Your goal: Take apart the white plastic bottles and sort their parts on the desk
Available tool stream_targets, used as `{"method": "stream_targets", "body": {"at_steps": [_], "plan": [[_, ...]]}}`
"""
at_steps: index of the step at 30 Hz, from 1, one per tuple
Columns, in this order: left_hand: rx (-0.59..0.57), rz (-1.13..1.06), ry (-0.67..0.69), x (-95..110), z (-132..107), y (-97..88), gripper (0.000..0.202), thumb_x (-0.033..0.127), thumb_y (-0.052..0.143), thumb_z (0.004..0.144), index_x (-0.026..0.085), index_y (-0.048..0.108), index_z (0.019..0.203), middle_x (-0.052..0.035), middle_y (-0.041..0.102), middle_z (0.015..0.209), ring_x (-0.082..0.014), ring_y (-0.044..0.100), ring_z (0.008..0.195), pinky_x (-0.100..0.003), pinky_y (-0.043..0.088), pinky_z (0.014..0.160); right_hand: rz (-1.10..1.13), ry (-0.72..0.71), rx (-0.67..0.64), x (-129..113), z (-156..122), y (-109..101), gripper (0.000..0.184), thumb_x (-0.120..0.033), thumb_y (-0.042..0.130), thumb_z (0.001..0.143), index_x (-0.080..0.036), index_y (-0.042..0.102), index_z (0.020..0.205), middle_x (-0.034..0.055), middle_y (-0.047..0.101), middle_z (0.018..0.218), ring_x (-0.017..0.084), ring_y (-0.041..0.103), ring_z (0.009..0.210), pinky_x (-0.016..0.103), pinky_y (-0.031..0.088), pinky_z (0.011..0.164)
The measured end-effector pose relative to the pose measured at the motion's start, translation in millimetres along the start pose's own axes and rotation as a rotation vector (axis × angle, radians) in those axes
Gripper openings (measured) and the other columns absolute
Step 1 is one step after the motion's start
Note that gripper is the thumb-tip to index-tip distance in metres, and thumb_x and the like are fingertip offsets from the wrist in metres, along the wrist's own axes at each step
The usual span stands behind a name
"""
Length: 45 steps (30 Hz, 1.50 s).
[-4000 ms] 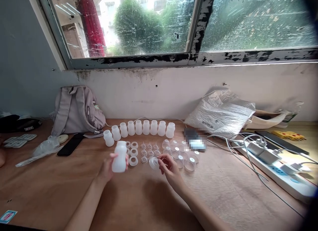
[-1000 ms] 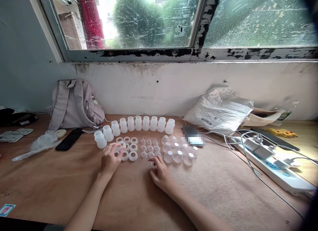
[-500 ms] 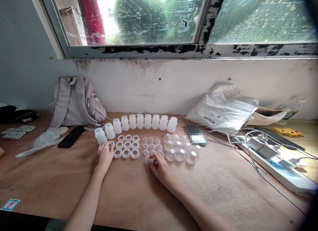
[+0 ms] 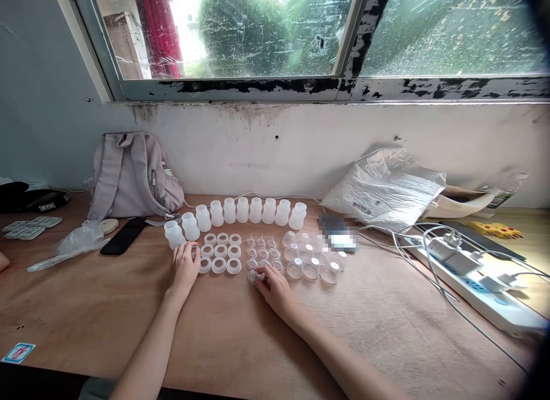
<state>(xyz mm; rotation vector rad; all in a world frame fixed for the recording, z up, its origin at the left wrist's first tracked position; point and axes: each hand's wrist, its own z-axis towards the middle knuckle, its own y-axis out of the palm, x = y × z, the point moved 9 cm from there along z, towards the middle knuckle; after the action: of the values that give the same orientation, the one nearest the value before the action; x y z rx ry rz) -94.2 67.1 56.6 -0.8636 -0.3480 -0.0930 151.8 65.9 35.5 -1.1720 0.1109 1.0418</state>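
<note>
Left hand point(image 4: 184, 266): low over the table point(image 4: 223, 331), fingers bent; a pale ring point(image 4: 195, 252) shows partly at the fingertips, and whether they grip it cannot be told.
Right hand point(image 4: 274, 283): thumb and fingers pinch a small clear piece point(image 4: 253, 277) at the hand's 9 o'clock, just in front of a matching group.
Ring grid point(image 4: 220, 251): three rows of three pale rings, between 2 and 3 o'clock from the left hand.
Clear group point(image 4: 263, 254): small see-through pieces in three rows, at 11 o'clock from the right hand.
Clear domes point(image 4: 310, 269): see-through, clustered at 2 o'clock from the right hand.
Frosted bottles point(image 4: 243, 210): ten, upright in a curving row, from 11 to past 2 o'clock of the left hand.
Backpack point(image 4: 133, 176): greyish, at the left hand's 11 o'clock against the wall.
Power strip point(image 4: 481, 297): white, plugs and cables attached, at the right hand's 3 o'clock.
</note>
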Motion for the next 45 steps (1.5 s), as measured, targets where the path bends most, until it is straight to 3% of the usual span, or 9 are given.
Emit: {"method": "stream_targets", "body": {"at_steps": [4, 11, 17, 21, 33, 41, 45], "plan": [[0.059, -0.121, 0.147, 23, -2, -6.9, 0.014, 0.021, 0.043, 0.079, 0.019, 0.055, 0.085, -0.0057, 0.060, 0.087, -0.0213, 0.052, 0.084, -0.033, 0.040, 0.078, -0.003, -0.005, 0.004, 1, 1, 1, 0.012, -0.016, 0.048, 0.078, -0.019, 0.051, 0.088, 0.0052, 0.057, 0.083, 0.016, 0.054, 0.073, 0.028, 0.045, 0.068], [0.017, -0.195, 0.239, 47, -12, -2.5, 0.014, 0.019, 0.042, 0.080, 0.019, 0.055, 0.085, -0.0048, 0.061, 0.085, -0.0195, 0.053, 0.083, -0.033, 0.040, 0.079, 0.044, 0.011, 0.020, 0, 2, -1, 0.009, -0.017, 0.049, 0.077, -0.019, 0.052, 0.086, 0.0031, 0.058, 0.078, 0.015, 0.053, 0.069, 0.026, 0.044, 0.064], [-0.062, -0.266, 0.273, 63, -19, -3.4, 0.016, 0.017, 0.041, 0.080, 0.020, 0.055, 0.088, -0.0048, 0.061, 0.088, -0.0190, 0.054, 0.087, -0.033, 0.041, 0.081, 0.109, 0.131, 0.183, 21, -3, -30, 0.013, -0.019, 0.042, 0.080, -0.018, 0.053, 0.086, 0.0020, 0.057, 0.072, 0.012, 0.051, 0.056, 0.023, 0.042, 0.055], [-0.097, -0.297, 0.308, 70, -24, -1.8, 0.015, 0.017, 0.042, 0.080, 0.020, 0.055, 0.087, -0.0046, 0.061, 0.087, -0.0190, 0.053, 0.088, -0.033, 0.041, 0.081, 0.052, 0.187, 0.218, 34, -6, -39, 0.013, -0.018, 0.042, 0.077, -0.017, 0.054, 0.084, 0.0014, 0.056, 0.068, 0.012, 0.051, 0.055, 0.024, 0.042, 0.054], [-0.196, -0.259, 0.410, 86, -35, 7.2, 0.014, 0.020, 0.045, 0.078, 0.020, 0.057, 0.085, -0.0046, 0.060, 0.089, -0.0198, 0.052, 0.090, -0.034, 0.040, 0.081, -0.035, 0.167, 0.125, 33, -5, -28, 0.015, -0.015, 0.040, 0.076, -0.018, 0.052, 0.085, 0.0023, 0.059, 0.071, 0.014, 0.056, 0.064, 0.024, 0.043, 0.059], [-0.291, -0.241, 0.481, 97, -40, 10.0, 0.016, 0.028, 0.054, 0.074, 0.022, 0.058, 0.088, -0.0045, 0.058, 0.097, -0.0209, 0.049, 0.095, -0.036, 0.038, 0.084, -0.258, 0.230, 0.047, 35, 4, -16, 0.031, -0.021, 0.040, 0.078, -0.017, 0.045, 0.108, 0.0018, 0.062, 0.067, 0.017, 0.060, 0.063, 0.024, 0.040, 0.054], [-0.296, -0.234, 0.481, 96, -40, 14.5, 0.016, 0.028, 0.054, 0.073, 0.023, 0.059, 0.087, -0.0044, 0.058, 0.099, -0.0211, 0.049, 0.096, -0.037, 0.037, 0.085, -0.321, 0.244, 0.040, 33, 7, -12, 0.028, -0.026, 0.041, 0.081, -0.017, 0.047, 0.107, 0.0049, 0.064, 0.067, 0.019, 0.062, 0.066, 0.024, 0.039, 0.054]]}}
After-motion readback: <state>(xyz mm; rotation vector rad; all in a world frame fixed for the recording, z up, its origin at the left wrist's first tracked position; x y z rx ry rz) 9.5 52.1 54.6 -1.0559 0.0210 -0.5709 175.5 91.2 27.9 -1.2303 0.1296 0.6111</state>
